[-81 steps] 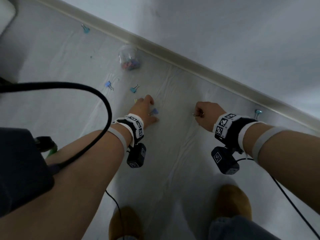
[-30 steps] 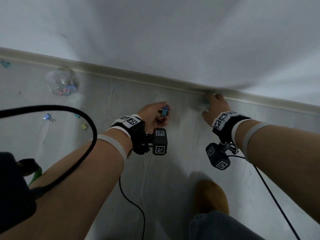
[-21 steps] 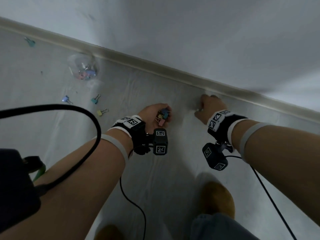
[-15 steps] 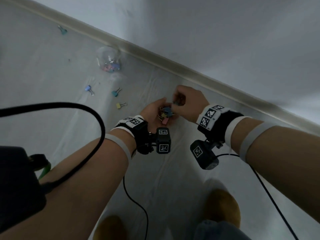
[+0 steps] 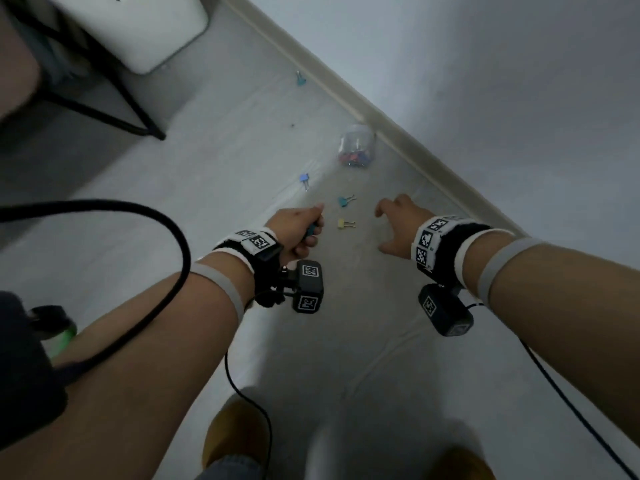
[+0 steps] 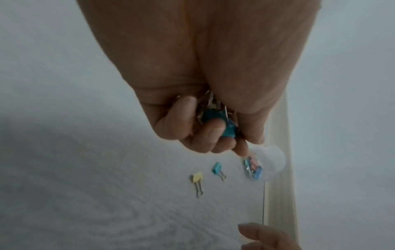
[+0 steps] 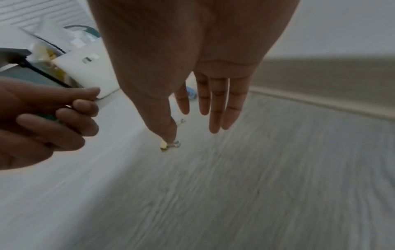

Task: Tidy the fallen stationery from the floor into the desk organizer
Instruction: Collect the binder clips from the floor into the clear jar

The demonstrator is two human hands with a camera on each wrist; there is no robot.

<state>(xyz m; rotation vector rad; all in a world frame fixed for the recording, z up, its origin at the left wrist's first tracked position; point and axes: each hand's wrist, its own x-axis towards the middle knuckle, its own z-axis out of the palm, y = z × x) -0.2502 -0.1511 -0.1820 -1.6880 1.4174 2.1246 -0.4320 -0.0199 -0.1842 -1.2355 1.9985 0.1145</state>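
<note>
Head view: the left hand (image 5: 298, 230) is closed round a bunch of clips (image 5: 310, 231), a teal one showing at the fingers. Half a second ago the right hand (image 5: 398, 225) was at that bunch, handing over the clip it had fetched from the skirting; now it is empty, fingers spread, and has swung out over the floor (image 5: 242, 161) toward the yellow clip (image 5: 344, 223), with the teal clip (image 5: 343, 201) just beyond. The head has turned too, so a blue clip (image 5: 304, 178), a far clip (image 5: 300, 79) near the skirting and the tipped jar (image 5: 356, 150) with clips still inside now sit ahead. I judge that one more clip is banked and several are left; the desk organizer is not in view, so nothing is put away yet. No brand or words can be read here; the wrist bands carry only square black-and-white code markers

Left wrist view: the curled fingers (image 6: 205, 133) clamp teal bodies and wire handles against the palm. Below lie the yellow and teal clips, apart from each other, and the jar against the skirting

Right wrist view: the hand hangs loose and holds nothing, thumb tip over the yellow clip; touching or not, I cannot tell. A white box (image 7: 85, 67) behind bears a small mark, too blurred to read
</note>
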